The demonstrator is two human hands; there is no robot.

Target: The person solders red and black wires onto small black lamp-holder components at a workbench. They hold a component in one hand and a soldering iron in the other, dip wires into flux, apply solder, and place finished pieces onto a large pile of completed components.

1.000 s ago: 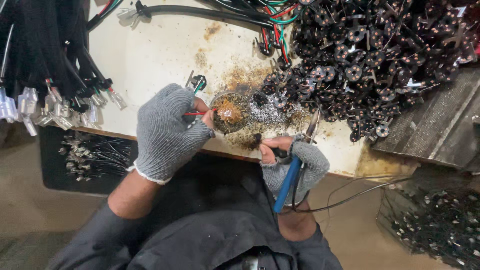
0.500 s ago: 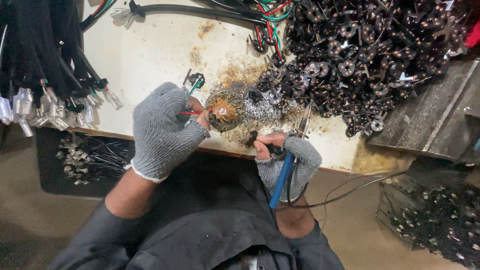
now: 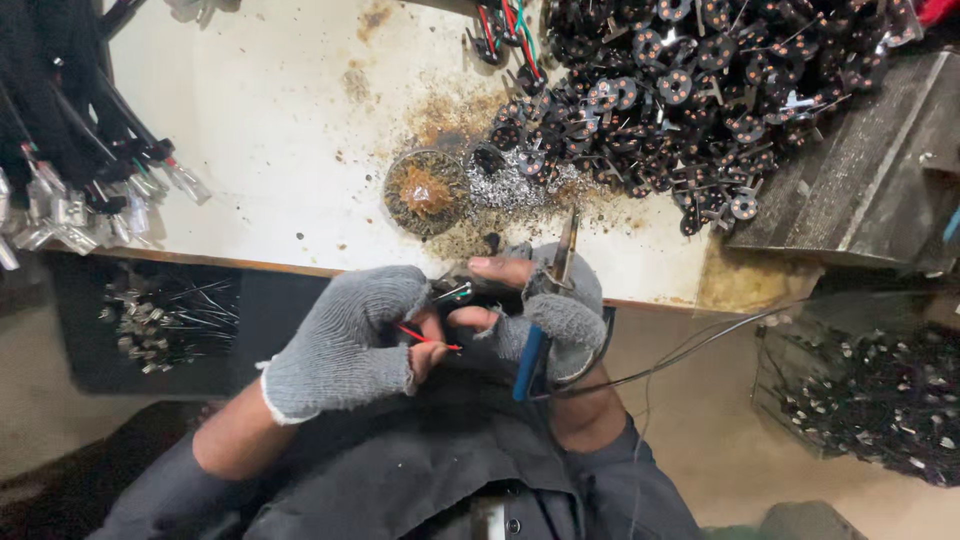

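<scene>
**Red wire pinched at the bench edge**

Red wire [image 3: 428, 338] sits between our two gloved hands, just below the front edge of the white bench [image 3: 270, 150]. We see our left hand [image 3: 345, 340] closed around it, fingers curled in, with a small metal-tipped piece [image 3: 455, 292] poking out above. Our right hand [image 3: 545, 310] grips a blue-handled soldering iron [image 3: 535, 345], its tip rising over the bench edge, while bare fingertips meet the wire end. A round rusty tin [image 3: 425, 192] stands near the edge, beside silver scraps [image 3: 510, 188]. A heap of small black parts [image 3: 690, 80] crowds the right; bundled black cables [image 3: 70, 130] overhang the left. Between them the bench top lies open.
</scene>
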